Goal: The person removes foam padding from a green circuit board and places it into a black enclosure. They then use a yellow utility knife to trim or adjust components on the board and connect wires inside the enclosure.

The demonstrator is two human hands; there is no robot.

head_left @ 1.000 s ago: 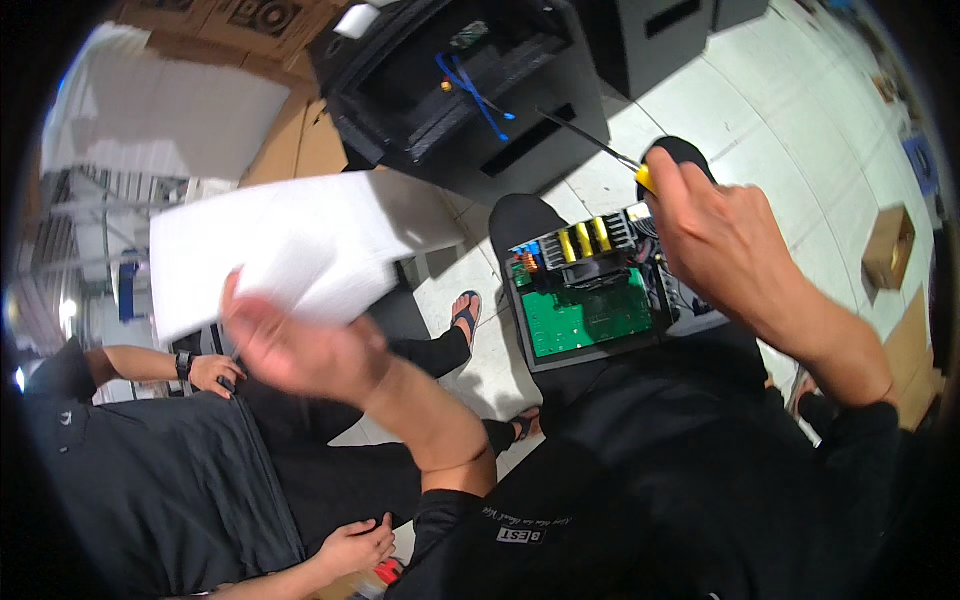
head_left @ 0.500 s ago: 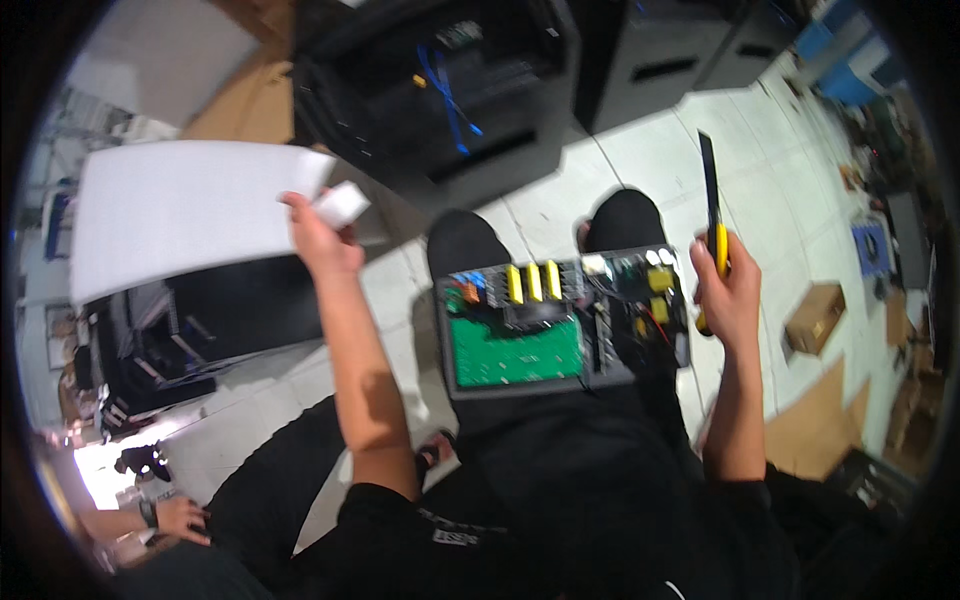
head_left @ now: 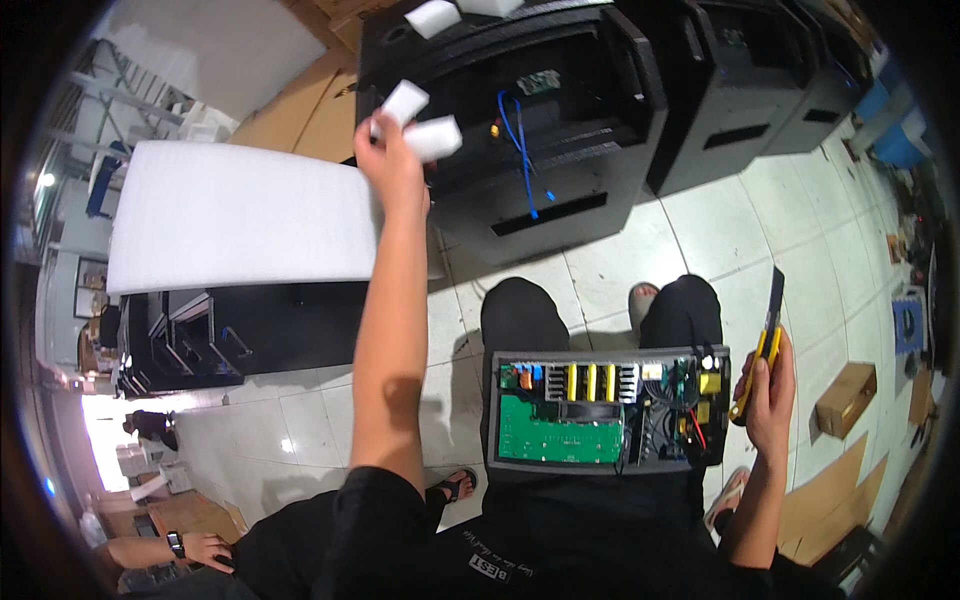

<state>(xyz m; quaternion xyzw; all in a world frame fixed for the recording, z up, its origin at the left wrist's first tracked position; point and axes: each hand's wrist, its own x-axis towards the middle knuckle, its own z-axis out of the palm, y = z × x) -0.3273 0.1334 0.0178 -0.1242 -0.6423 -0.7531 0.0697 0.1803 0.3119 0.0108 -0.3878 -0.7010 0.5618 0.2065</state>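
Note:
My left hand [head_left: 392, 170] is reached out far to the left, its fingers closed on white foam pieces [head_left: 433, 139]. It hovers by the corner of a black speaker cabinet [head_left: 560, 200], which has loose blue wires [head_left: 520, 140] in its opening. My right hand [head_left: 768, 390] grips a yellow and black utility knife [head_left: 762, 360], blade out and pointing up and away. Across my thighs rests an amplifier module [head_left: 560, 430] with a green circuit board, yellow parts and heat-sink fins; neither hand touches it.
White foam sheeting [head_left: 240, 215] covers a black box-like unit at the left. More white foam blocks [head_left: 433, 18] lie on top of the cabinet. Further black cabinets [head_left: 740, 110] stand at the far right. A small cardboard box [head_left: 845, 400] sits on the tiled floor. Another person's hand [head_left: 207, 551] is at lower left.
My left hand has moved away from me and to the right with the foam, from the foam sheeting to the cabinet. The view has shifted; the knife stays in my right hand.

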